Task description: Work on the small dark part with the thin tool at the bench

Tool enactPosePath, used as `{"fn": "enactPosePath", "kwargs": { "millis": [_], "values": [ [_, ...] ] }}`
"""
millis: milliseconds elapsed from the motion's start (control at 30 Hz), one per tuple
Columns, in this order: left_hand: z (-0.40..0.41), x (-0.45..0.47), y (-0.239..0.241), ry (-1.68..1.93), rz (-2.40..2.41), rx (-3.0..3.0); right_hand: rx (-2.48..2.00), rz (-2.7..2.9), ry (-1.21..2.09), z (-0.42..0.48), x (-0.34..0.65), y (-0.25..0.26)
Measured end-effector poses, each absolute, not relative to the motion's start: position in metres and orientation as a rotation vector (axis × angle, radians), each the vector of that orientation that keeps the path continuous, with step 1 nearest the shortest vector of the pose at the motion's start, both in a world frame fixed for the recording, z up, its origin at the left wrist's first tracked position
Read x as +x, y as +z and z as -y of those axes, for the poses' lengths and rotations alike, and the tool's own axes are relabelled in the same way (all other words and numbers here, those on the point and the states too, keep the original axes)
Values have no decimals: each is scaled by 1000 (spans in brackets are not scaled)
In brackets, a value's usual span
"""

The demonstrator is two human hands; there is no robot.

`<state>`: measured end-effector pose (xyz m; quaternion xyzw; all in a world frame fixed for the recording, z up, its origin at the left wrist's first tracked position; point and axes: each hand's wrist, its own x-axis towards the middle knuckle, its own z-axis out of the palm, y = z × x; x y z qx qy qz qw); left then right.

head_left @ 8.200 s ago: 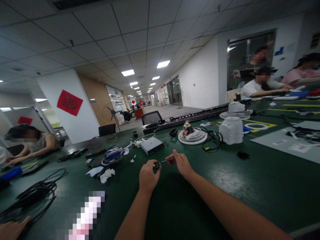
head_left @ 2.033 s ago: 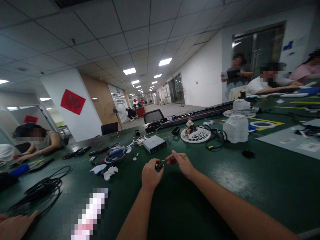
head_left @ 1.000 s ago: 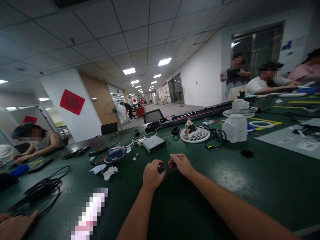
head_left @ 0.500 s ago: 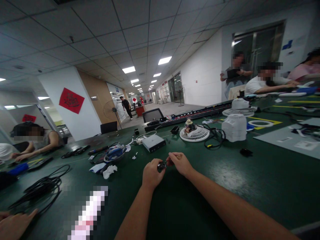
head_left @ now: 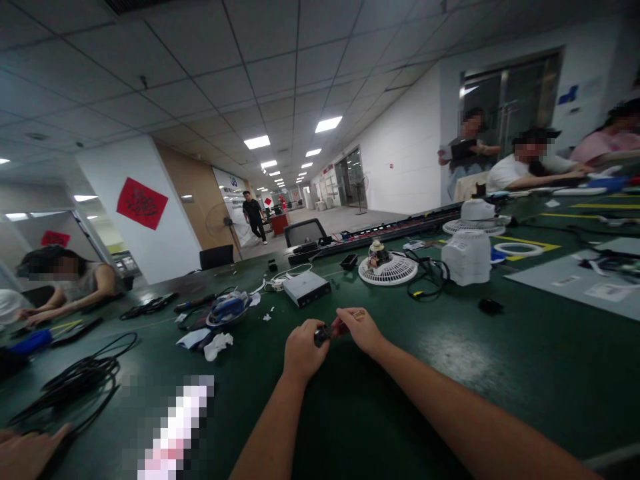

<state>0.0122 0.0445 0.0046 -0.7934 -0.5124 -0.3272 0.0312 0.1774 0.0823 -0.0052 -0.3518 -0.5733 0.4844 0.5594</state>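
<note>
The right grip, pinching a thin stick, has closed in on the small black part clasped in the left grip; they now touch.

Place: open-plan workshop hall in an office building
Surface: long green surface shared by seated workers
Parts: dismantled fan grille, cables
Overhead: tiled ceiling, panel lights

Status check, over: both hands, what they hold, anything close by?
Left hand shut on dark part. Right hand pinches stick at it. Grey box beyond, apart.
</note>
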Motion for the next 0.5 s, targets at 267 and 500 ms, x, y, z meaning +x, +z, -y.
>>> {"fn": "enactPosePath", "kwargs": {
  "millis": [267, 500],
  "values": [
    [-41, 14, 9, -1005, 1576, -2439, -772, 1401, 1117, -83, 181, -4],
    [-42, 14, 7, -1004, 1575, -2422, -839, 1489, 1024, -80, 181, -3]
  ]
}}
